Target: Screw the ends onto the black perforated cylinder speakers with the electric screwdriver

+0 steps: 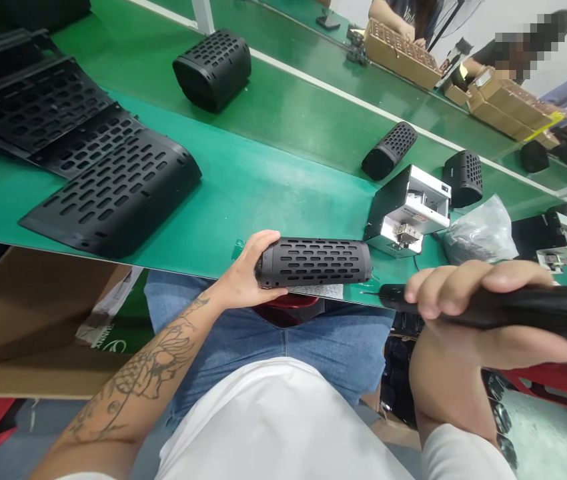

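My left hand (247, 275) grips the left end of a black perforated cylinder shell (313, 262), which lies on its side at the near edge of the green table (243, 180). My right hand (468, 333) is closed around a black electric screwdriver (513, 310). The screwdriver's thin bit points left at the cylinder's right end, a small gap away. A silver plate shows under the cylinder.
Flat black perforated panels (113, 193) are stacked at the left. More black shells (212, 69) (389, 150) (463, 177) sit on the conveyor. A grey screw feeder box (408, 210) and a plastic bag (478, 230) stand right of centre. Other people work with cardboard boxes (401, 53) beyond.
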### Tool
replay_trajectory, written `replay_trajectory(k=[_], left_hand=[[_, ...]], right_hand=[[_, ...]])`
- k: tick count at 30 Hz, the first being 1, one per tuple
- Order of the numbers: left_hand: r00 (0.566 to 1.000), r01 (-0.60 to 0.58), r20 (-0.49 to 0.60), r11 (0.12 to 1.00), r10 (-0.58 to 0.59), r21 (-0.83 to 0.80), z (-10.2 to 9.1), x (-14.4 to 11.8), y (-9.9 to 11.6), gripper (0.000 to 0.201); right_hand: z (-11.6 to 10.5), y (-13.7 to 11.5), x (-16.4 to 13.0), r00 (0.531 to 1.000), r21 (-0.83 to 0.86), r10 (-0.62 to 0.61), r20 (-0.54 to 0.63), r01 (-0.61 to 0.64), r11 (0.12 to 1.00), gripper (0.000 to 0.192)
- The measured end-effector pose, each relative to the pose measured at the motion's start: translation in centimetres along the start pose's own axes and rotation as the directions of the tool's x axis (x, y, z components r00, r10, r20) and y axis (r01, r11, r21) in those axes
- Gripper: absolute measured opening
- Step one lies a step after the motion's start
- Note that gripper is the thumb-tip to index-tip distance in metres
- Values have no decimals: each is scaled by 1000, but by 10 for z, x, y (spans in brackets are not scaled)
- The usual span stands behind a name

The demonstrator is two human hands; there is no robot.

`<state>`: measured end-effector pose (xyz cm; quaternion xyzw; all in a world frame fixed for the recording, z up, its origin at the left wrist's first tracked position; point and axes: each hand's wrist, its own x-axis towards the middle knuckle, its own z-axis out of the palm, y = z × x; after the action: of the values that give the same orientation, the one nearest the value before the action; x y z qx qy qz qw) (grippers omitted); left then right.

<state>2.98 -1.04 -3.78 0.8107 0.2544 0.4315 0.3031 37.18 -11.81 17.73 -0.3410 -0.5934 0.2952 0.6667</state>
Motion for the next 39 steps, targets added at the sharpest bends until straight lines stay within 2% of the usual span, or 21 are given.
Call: replay_trajectory(k=[2,5,11,18,25,32,35,39], left_hand=[[1000,9,2,1000,-9,-6,1,1,2,129],[1000,27,12,999,-27,-25,3,3,4,124],[1000,13,-4,998,-13,-59,4,5,5,116],[1000,-7,-12,998,7,-63,6,6,6,119],[999,34,-11,998,-35,-44,8,5,7,121],[1000,-8,-19,999,8,-36,7,6,9,120],[999,-37,-37,999,35,-32,8,5,9,118],[997,-42,-60,999,43,23,11,0,8,124]], right_hand=[[23,6,-3,998,60,3,63,-7,998,45],[51,25,1,998,108,-10,68,2,994,42],[75,48,9,998,158,-17,58,8,987,38],[79,50,8,986,142,52,155,-75,987,29],[77,55,6,959,211,36,280,-98,973,21],[73,62,1,945,161,2,326,-57,985,20],[73,64,-3,952,131,4,306,-46,990,22],[64,54,-2,956,89,37,291,-66,994,30]])
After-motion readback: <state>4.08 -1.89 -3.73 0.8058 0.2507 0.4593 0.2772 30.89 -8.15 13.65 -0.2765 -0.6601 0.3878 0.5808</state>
